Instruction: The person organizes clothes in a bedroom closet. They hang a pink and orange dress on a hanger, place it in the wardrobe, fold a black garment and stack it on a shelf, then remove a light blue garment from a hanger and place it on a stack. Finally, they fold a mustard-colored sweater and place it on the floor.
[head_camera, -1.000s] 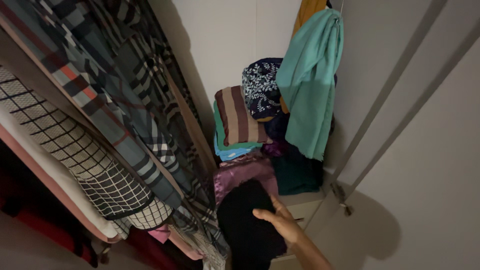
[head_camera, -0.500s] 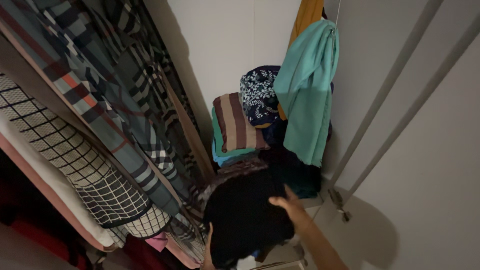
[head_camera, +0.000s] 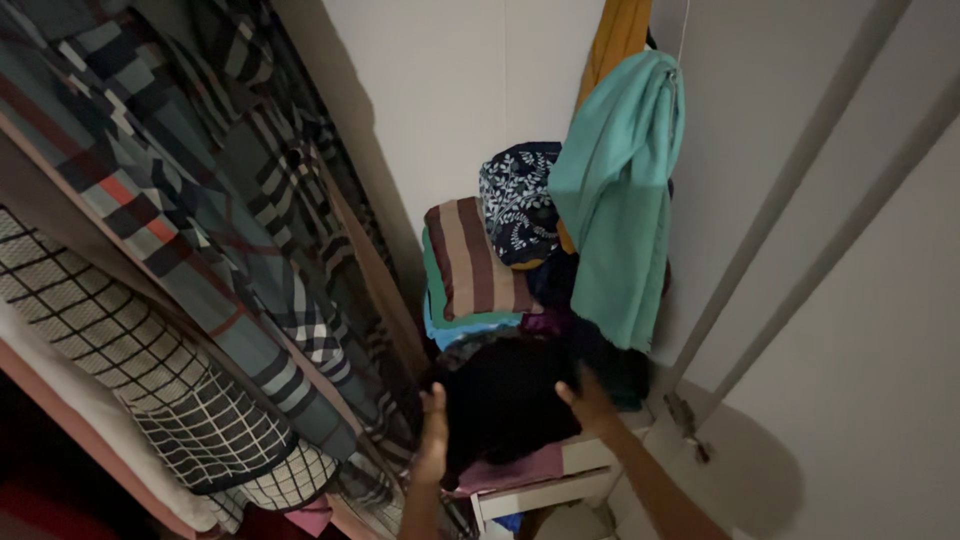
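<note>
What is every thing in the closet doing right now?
Black cloth: folded, held between both hands over a pink cloth.
Left hand: flat on its left edge.
Right hand: on its right edge.
Striped cloth: folded, on a stack.
Teal scarf: hanging.
Checked shirts: hanging.

A white shelf (head_camera: 545, 492) carries a pink cloth (head_camera: 510, 468) under a black garment (head_camera: 505, 400)

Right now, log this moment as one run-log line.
left hand: on black garment | right hand: on black garment | garment: atop folded pile on wardrobe shelf | beside: hanging teal scarf
</note>
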